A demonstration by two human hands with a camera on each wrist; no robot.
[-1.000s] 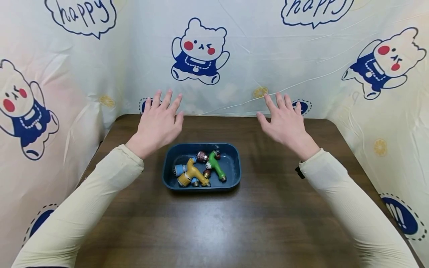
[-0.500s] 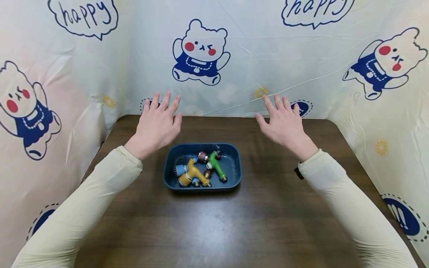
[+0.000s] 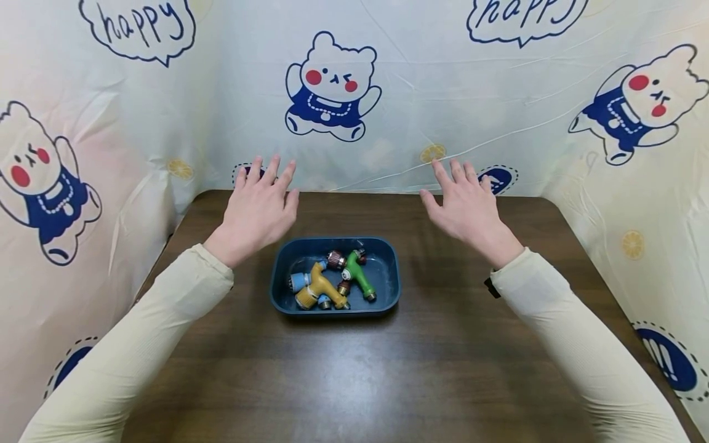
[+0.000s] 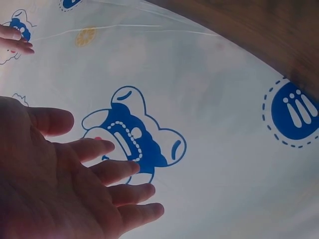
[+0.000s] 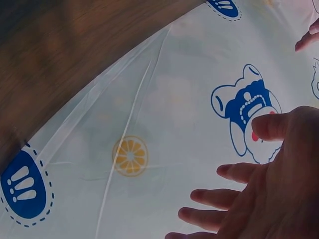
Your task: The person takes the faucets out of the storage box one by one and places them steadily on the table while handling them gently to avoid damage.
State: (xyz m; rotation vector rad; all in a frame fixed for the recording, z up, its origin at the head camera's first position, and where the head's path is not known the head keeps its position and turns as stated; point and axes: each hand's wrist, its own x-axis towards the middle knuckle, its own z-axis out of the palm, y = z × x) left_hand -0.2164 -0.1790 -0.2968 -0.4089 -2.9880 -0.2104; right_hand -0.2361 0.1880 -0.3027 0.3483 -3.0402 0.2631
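My left hand [image 3: 257,209] is held out above the far left part of the table, fingers spread and holding nothing. On the other side my right hand [image 3: 468,212] is stretched out in the same way, also with nothing in it. Between and nearer than the hands stands a dark blue tray [image 3: 390,289]. In it lie a yellow Y-shaped toy pipe piece [image 3: 321,284] and a green branched piece [image 3: 357,274]. A light blue piece [image 3: 299,281] and a dark metallic-brown piece [image 3: 335,259] lie beside them. Parts of other small pieces are hidden beneath the yellow one.
The brown wooden table [image 3: 354,375] is enclosed at the back and sides by a pale curtain [image 3: 421,92] printed with cartoon bears and orange slices. The curtain meets the table's far edge, just past the hands. Both forearms wear cream sleeves [image 3: 183,307].
Both hands have drifted slightly down in the head view, the right one also a little to the left. The tray and its pieces stay in place.
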